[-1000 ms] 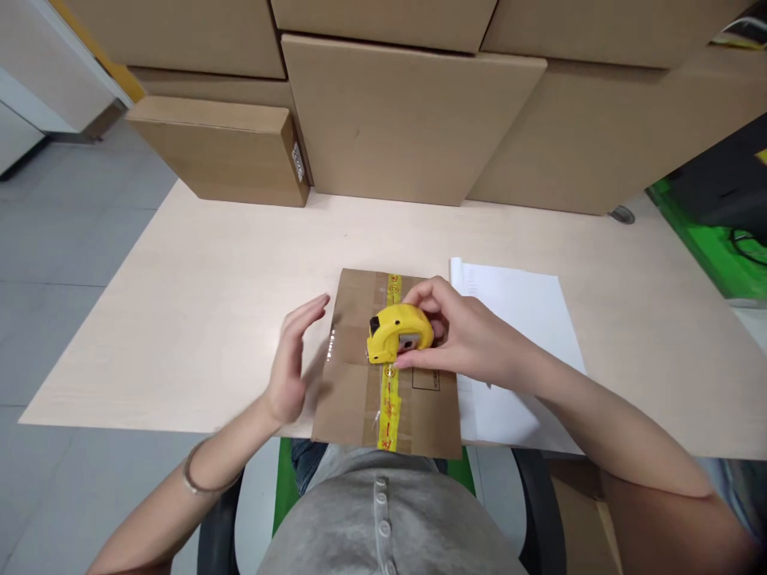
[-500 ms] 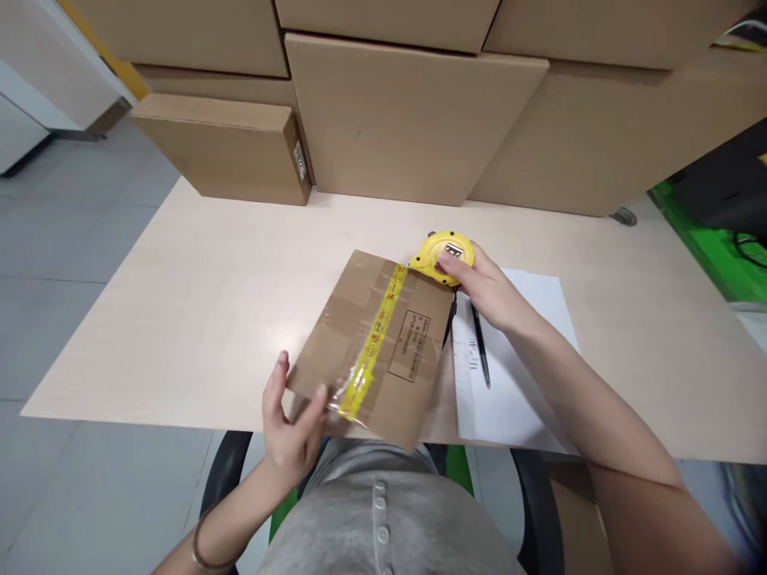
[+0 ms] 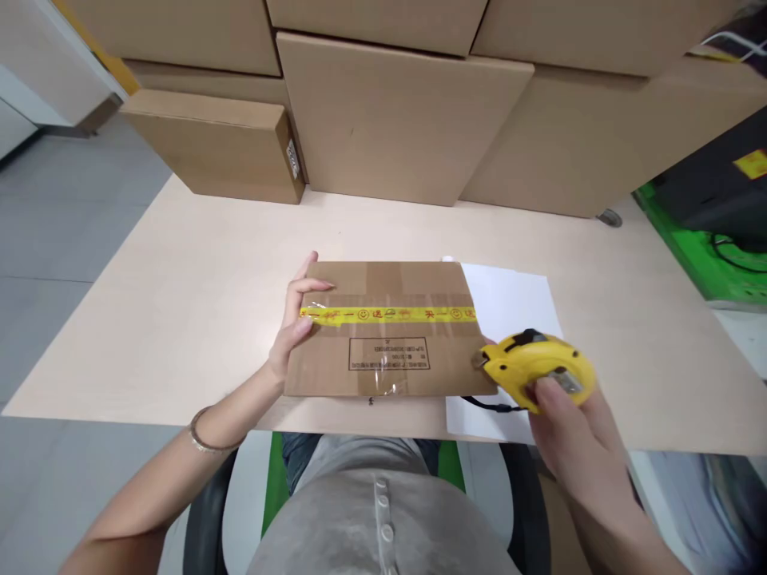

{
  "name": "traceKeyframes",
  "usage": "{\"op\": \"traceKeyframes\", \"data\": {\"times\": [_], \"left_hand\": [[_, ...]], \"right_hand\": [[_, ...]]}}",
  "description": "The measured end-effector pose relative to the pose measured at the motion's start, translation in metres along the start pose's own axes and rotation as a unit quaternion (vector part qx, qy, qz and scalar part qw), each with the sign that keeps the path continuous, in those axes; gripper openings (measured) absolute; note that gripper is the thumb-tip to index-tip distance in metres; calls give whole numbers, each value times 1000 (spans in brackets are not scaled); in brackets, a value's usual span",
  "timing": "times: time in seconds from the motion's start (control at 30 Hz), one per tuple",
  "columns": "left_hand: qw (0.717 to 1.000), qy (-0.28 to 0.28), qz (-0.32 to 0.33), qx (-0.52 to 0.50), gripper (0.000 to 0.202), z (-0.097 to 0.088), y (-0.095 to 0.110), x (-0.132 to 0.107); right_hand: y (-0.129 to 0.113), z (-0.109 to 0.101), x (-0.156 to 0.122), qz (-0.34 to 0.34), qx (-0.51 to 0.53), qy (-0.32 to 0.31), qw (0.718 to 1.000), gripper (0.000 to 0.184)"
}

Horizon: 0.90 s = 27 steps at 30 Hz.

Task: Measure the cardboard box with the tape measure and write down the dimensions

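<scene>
Cardboard box [image 3: 383, 351] lies flat and taped shut by the table's [image 3: 180, 303] front edge, your left hand [image 3: 296, 319] open against its left end. Your right hand [image 3: 569, 431] is clamped on the tape measure [image 3: 536, 369] at the box's near right corner, with no blade drawn out yet. Bare table lies left and behind, up to the cartons [image 3: 401, 120].

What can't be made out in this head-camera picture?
Print on the flat brown cardboard box: too small to read.
White paper sheet: partly under the box and the yellow tape measure.
Tape measure's near side: under the right hand.
Left hand on the box: gripping or resting, unclear.
</scene>
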<state>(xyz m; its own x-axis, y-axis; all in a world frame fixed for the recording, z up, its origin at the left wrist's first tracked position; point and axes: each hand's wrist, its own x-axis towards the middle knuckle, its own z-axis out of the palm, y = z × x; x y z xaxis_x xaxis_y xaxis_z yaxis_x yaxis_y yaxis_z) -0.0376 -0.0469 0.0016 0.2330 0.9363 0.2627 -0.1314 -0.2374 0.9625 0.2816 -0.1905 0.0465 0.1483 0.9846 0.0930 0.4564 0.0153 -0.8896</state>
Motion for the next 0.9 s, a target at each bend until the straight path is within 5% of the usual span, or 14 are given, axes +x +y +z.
{"op": "traceKeyframes", "data": {"times": [0.17,0.3,0.4,0.47,0.57,0.73,0.9], "left_hand": [[994,-44,15,100,54,-17,-20,-4],[986,-88,50,132,57,-28,-26,0],[985,-97,56,128,59,-30,-26,2],[985,-98,63,128,63,-29,-27,2],[988,-91,67,107,76,-29,-30,-1],[993,-98,22,55,73,-35,-41,-5],[991,-111,15,70,64,-41,-42,-6]], "right_hand": [[8,8,-1,115,102,19,988,29],[-3,-1,22,41,103,43,993,23],[-24,4,58,-55,70,-64,994,43],[-44,20,87,-140,27,-157,977,57],[-74,57,128,-255,-24,-263,930,41],[-107,114,156,-271,-53,-337,900,31],[-110,138,153,-291,-92,-373,876,31]]}}
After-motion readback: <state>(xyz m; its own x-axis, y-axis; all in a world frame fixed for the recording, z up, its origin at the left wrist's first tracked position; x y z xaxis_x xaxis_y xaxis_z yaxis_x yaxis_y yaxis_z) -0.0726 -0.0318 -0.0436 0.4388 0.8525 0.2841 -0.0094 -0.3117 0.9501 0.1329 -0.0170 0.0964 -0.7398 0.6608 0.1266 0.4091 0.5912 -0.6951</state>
